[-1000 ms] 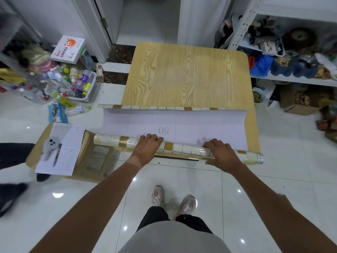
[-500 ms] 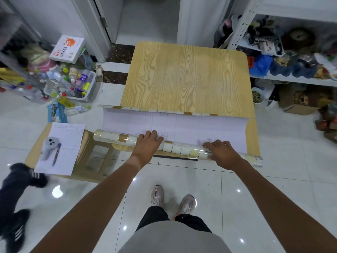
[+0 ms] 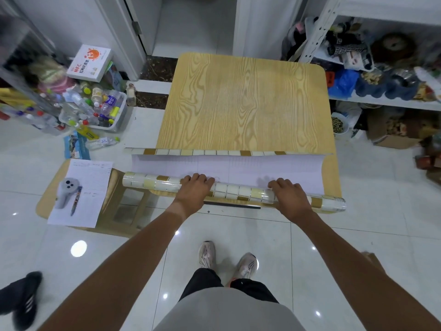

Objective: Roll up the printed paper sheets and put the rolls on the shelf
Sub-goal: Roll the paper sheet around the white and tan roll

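A long printed sheet with a cream and gold tile pattern lies across the near edge of the wooden table. Most of it is wound into a roll that overhangs the table at both ends. The unrolled part shows its white gridded back, and its far edge curls up showing the tiles. My left hand rests palm down on the roll left of the middle. My right hand presses on the roll further right. The white metal shelf stands at the right, crowded with items.
A low wooden stool at the left carries a paper form, a grey controller and a pen. A bin of bottles sits on the floor behind it. Another person's black shoe is at the lower left. My feet stand below the table.
The roll has moved away from me over the white back, so less flat sheet shows and the printed "50" is covered. The other person's foot has shifted at the lower left.
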